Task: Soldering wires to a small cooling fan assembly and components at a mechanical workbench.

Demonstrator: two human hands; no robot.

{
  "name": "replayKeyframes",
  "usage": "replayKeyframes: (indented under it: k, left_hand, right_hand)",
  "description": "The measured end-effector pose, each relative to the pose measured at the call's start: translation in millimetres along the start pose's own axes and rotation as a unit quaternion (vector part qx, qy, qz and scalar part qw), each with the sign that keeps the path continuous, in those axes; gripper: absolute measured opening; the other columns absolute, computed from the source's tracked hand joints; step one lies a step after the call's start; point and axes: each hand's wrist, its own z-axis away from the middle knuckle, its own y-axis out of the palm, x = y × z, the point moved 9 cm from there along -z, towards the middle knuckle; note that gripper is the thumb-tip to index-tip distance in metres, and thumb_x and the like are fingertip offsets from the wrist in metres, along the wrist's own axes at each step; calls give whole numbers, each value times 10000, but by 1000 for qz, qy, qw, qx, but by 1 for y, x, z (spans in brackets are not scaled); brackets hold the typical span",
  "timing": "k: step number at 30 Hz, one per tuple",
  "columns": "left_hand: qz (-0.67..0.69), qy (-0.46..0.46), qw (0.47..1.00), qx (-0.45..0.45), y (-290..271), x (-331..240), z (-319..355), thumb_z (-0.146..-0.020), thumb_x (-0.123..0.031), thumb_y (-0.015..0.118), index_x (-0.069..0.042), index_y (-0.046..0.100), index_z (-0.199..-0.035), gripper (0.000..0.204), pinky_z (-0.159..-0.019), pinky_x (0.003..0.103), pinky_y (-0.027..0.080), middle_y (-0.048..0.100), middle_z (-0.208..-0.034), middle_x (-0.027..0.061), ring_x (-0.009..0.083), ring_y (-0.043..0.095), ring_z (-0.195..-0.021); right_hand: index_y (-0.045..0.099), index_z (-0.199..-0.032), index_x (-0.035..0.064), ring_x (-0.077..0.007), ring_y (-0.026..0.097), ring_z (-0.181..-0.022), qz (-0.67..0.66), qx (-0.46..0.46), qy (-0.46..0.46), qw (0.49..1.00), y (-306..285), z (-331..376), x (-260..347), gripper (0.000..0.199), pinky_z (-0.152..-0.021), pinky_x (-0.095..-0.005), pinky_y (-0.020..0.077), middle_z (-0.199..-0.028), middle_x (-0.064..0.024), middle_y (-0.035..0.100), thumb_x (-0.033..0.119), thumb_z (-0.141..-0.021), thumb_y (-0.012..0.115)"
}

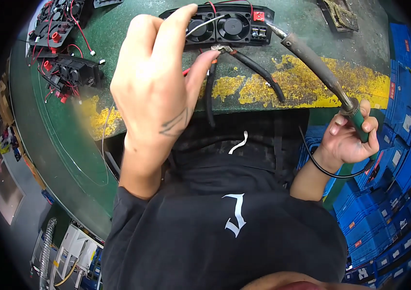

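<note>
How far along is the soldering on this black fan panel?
Done: several similar black fan units with red wires lie piled at the left. In hand: the right hand holds a green-handled soldering iron, tip by the black twin-fan panel; the left hand holds thin silver solder wire over it. Left: whether the joint is finished cannot be seen.

One head-worn fisheye view, aimed steeply down and close over the green workbench (118, 24); edges are bent outward.
</note>
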Motion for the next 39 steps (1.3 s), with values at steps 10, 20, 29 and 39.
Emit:
replayKeyframes:
  k: [10, 20, 29, 39]
  left_hand:
    - [0, 12, 999, 38, 24, -11, -24, -687, -189, 836, -89, 669, -1107, 463, -689, 373, 502, 541, -885, 77, 281, 596, -777]
    - [-3, 12, 1000, -15, 20, 19, -55, -673, -168, 833, -56, 619, -979, 390, -707, 395, 512, 540, -914, 109, 310, 605, -850]
    - [-27, -33, 999, 11, 48, 27, -86, -722, -202, 819, -20, 642, -973, 357, -800, 401, 539, 570, -1007, 142, 317, 625, -953]
    - [19, -43, 999, -5, 44, 32, -69, -742, -163, 802, -24, 621, -1144, 462, -789, 404, 542, 563, -1017, 153, 335, 619, -941]
  right_hand:
    - [632, -835, 68, -352, 660, -747, -11, -7, -17, 1000, -5, -15, 6, 314, -416, -302, 510, -1056, -170, 606, 312, -938, 463]
    - [619, -841, 57, -337, 664, -664, -2, -6, -59, 998, 6, -44, 15, 321, -396, -315, 516, -1099, -181, 642, 317, -946, 462]
    - [614, -857, 58, -298, 663, -637, 33, 18, -71, 997, 40, -96, 11, 333, -419, -311, 502, -1046, -150, 640, 334, -937, 445]
    - [630, -868, 34, -332, 644, -640, 100, 126, -39, 986, 70, -158, -14, 354, -465, -380, 509, -1048, -162, 629, 328, -923, 440]
